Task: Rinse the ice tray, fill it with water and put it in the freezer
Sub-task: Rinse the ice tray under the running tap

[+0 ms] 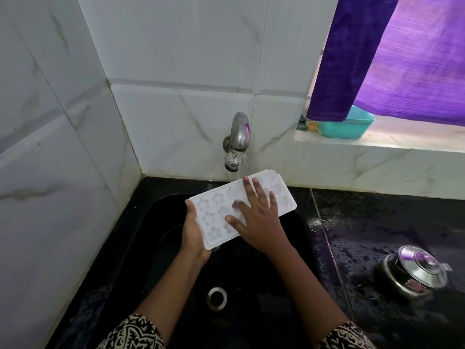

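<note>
tray (221,210) was up over the black sink (161,273), tilted, its far end under the tap (239,134), and water (238,174) was running onto it. left hand (193,235) clamped the near end, thumb over the rim, fingers underneath. right hand (259,222) lay flat on top, fingers spread and straight across the star moulds, gripping nothing. drain (217,298) sat below in the basin. off right, a lidded steel pot (412,273) stood on the wet counter (377,222), a teal tub (352,127) on the ledge (407,139).
</note>
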Motion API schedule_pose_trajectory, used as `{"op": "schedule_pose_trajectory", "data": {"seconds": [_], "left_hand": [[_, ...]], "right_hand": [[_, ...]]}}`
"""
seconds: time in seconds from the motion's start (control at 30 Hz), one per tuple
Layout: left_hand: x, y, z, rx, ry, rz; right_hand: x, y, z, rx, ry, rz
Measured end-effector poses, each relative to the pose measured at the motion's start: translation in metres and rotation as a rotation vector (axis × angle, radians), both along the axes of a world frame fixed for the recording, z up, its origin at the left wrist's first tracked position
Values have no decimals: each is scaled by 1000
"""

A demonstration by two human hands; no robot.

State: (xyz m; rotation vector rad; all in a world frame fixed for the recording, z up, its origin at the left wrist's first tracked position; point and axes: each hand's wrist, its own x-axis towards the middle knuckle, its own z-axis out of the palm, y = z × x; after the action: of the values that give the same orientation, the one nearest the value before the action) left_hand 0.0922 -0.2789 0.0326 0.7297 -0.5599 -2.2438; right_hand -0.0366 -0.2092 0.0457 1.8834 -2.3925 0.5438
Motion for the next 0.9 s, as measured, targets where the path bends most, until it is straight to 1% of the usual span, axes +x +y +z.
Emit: {"op": "schedule_pose_trajectory", "data": {"seconds": [0.07, 0.2, 0.37, 0.53, 0.7, 0.83, 0.9], "left_hand": [[1, -1, 1, -1, 18, 1], [-3, 1, -2, 12, 30, -9], [-4, 0, -3, 22, 31, 11], [-5, 2, -3, 32, 22, 14], [-3, -1, -1, 18, 17, 21], [-3, 2, -4, 33, 17, 15], [-4, 3, -4, 49, 15, 10]], "right_hand": [[0, 1, 0, 19, 14, 26], [-4, 2, -4, -91, 4, -58], [0, 4, -3, 33, 10, 12], [-2, 2, -4, -77, -4, -52], [3, 4, -4, 15, -16, -10], [0, 2, -9, -79, 28, -64], [7, 0, -10, -51, 38, -50]]}}
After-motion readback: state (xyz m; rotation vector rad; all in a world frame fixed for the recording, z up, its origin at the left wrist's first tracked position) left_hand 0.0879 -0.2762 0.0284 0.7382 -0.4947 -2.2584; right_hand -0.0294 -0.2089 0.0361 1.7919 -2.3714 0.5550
